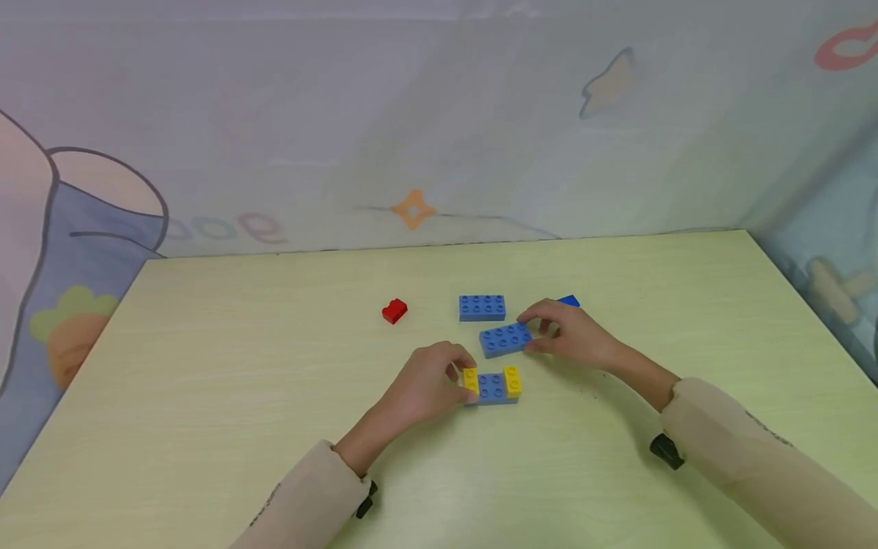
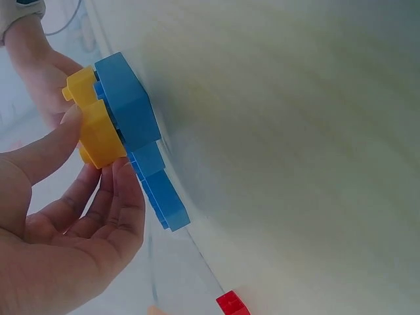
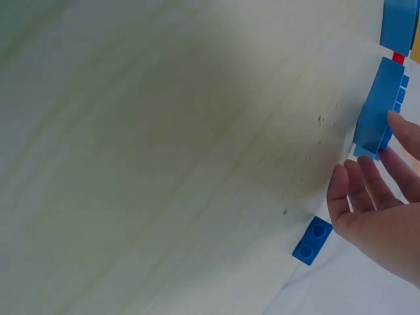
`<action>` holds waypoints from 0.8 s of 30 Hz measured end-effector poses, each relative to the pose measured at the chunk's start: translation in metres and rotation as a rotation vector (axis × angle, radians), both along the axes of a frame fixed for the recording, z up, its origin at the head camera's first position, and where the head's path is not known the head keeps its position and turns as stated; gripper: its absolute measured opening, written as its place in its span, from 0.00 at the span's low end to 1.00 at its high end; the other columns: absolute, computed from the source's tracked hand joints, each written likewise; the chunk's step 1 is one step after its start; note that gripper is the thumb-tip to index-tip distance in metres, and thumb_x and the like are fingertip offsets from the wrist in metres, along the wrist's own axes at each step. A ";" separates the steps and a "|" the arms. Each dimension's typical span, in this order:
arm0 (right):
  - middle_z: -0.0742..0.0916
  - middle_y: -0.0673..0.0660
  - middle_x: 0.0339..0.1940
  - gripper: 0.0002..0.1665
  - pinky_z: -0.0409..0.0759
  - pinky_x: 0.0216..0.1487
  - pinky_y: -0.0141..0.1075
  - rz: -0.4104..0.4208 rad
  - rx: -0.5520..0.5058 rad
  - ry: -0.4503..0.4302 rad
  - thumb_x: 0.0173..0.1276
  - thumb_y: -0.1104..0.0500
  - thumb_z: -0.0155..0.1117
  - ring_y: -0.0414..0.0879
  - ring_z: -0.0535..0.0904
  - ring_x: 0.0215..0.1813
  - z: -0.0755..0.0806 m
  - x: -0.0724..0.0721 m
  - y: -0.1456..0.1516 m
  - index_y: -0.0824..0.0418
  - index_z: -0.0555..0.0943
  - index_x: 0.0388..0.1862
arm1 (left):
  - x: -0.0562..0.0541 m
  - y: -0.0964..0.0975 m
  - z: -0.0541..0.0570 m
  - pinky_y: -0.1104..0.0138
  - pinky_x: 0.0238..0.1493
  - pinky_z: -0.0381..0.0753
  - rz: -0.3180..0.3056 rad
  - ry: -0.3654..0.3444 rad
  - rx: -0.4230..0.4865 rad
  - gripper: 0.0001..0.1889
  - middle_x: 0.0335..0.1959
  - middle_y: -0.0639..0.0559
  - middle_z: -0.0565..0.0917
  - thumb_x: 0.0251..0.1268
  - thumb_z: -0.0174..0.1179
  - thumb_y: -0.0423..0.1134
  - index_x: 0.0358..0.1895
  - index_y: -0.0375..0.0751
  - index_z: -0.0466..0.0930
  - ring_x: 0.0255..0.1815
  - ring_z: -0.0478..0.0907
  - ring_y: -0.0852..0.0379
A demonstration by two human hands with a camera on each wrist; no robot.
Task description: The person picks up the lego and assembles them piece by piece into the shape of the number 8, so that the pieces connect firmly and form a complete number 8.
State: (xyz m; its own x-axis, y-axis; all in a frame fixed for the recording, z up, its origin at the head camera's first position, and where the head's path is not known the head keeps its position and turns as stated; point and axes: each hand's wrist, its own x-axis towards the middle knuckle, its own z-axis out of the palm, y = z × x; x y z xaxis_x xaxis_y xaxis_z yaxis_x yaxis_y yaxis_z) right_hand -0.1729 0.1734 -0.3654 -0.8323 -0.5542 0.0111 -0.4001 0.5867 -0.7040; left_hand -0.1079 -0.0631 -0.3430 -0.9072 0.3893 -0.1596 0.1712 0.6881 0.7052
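My left hand (image 1: 427, 383) pinches a yellow brick (image 1: 469, 374) by its ends, thumb near and fingers far. That brick sits on the left end of a blue building brick (image 1: 490, 388); a second yellow brick (image 1: 512, 381) stands on its right end. Just beyond, my right hand (image 1: 578, 335) holds the right end of another blue brick (image 1: 503, 341), which lies slightly turned, between thumb and forefinger. In the right wrist view the other fingers hang beside this blue brick (image 3: 380, 108). The left wrist view shows the yellow brick (image 2: 100, 134) under the thumb.
Farther back lies a third large blue brick (image 1: 482, 309). A small red brick (image 1: 394, 310) is to its left. Partly behind my right hand is a small dark blue brick (image 1: 569, 301), two-studded in the right wrist view. A printed cloth (image 1: 309, 137) hangs behind the table (image 1: 240, 366).
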 end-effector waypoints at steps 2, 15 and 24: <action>0.80 0.60 0.46 0.20 0.75 0.39 0.38 -0.010 0.007 -0.004 0.56 0.67 0.67 0.51 0.73 0.42 0.001 0.001 -0.001 0.68 0.77 0.48 | 0.000 0.000 0.000 0.69 0.36 0.72 0.001 0.000 0.001 0.16 0.35 0.52 0.77 0.49 0.68 0.33 0.44 0.37 0.79 0.37 0.72 0.55; 0.82 0.59 0.42 0.19 0.74 0.41 0.39 -0.034 0.051 0.006 0.55 0.64 0.68 0.51 0.73 0.41 0.000 0.005 -0.004 0.69 0.78 0.46 | 0.000 0.000 -0.001 0.69 0.36 0.73 0.007 -0.013 0.004 0.17 0.36 0.52 0.77 0.50 0.68 0.33 0.45 0.37 0.79 0.38 0.72 0.55; 0.82 0.55 0.37 0.18 0.74 0.37 0.37 -0.037 0.063 0.029 0.54 0.62 0.70 0.49 0.73 0.39 0.004 0.009 -0.001 0.67 0.80 0.43 | 0.000 0.000 0.000 0.69 0.36 0.73 0.007 -0.016 -0.001 0.17 0.35 0.52 0.76 0.50 0.68 0.33 0.45 0.36 0.79 0.37 0.72 0.55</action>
State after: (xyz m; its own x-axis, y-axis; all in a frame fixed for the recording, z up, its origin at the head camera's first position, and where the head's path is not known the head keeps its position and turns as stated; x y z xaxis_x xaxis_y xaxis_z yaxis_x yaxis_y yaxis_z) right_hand -0.1643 0.1728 -0.3617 -0.8523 -0.5231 0.0012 -0.3966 0.6447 -0.6536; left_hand -0.1081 -0.0630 -0.3433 -0.9073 0.3827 -0.1743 0.1552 0.6900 0.7070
